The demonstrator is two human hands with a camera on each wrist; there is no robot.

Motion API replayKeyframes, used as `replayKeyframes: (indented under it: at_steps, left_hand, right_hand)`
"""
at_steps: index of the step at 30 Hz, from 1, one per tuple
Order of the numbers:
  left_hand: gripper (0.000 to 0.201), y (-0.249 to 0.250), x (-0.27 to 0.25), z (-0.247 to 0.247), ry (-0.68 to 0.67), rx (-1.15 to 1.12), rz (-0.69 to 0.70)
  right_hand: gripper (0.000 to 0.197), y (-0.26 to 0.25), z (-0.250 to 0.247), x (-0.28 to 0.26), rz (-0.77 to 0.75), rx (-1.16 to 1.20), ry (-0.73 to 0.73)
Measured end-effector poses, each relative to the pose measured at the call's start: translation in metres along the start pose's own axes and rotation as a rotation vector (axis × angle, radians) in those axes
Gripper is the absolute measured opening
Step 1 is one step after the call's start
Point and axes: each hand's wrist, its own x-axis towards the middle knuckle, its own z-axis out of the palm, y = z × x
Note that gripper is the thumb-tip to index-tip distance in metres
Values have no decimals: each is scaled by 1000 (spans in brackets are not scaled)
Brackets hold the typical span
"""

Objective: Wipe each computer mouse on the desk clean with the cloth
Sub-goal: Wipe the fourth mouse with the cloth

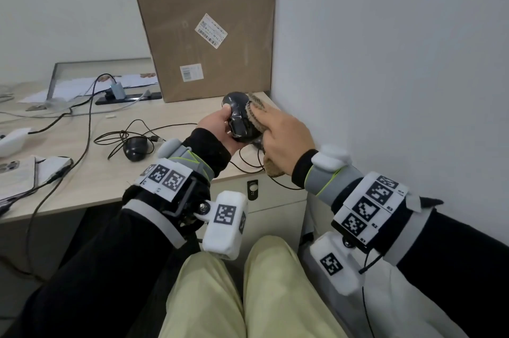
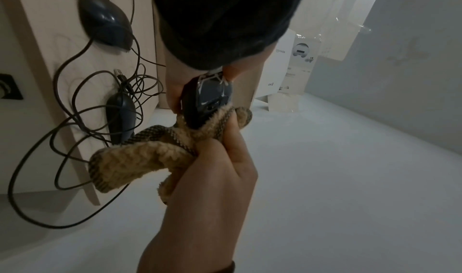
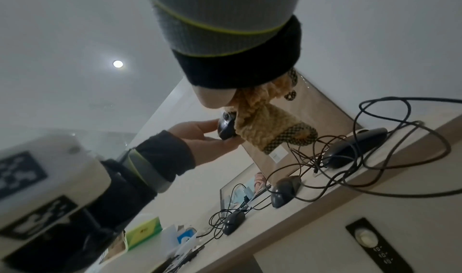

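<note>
Both your hands meet above the counter's (image 1: 82,186) right near edge. Your left hand (image 1: 217,128) grips the black mouse (image 1: 238,117); your right hand (image 1: 286,134) clamps the tan cloth (image 1: 254,114) against it.

**Materials and Surface Finish**

The held mouse (image 1: 238,117) has a glossy black plastic shell that shows bright reflections. The cloth (image 2: 140,158) is thick tan fabric with a rough, looped pile and a dark woven check border. The bench (image 1: 82,180) top is pale wood-grain laminate with a matt finish. A second mouse (image 1: 135,147) lying on it is smooth dark plastic with a soft sheen, and its cable is thin and black. The large box (image 1: 203,21) is matt brown cardboard carrying white paper labels. The wall (image 1: 399,48) is smooth, matt and painted white
</note>
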Motion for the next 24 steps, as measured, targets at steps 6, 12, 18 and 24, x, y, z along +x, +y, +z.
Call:
replayKeyframes:
  at_steps: [6, 12, 18, 24]
  left_hand:
    - [31, 4, -3, 0, 15, 1, 16]
    - [41, 1, -12, 5, -22, 58, -47]
    - [38, 0, -17, 5, 13, 20, -28]
    - [43, 6, -15, 7, 38, 24, -27]
  right_hand:
    - [58, 4, 0, -8, -164, -47, 67]
    - [52, 5, 17, -4, -235, -242, -10]
    - [57, 7, 9, 8, -78, -120, -65]
    - [52, 7, 24, -1, -238, -163, -30]
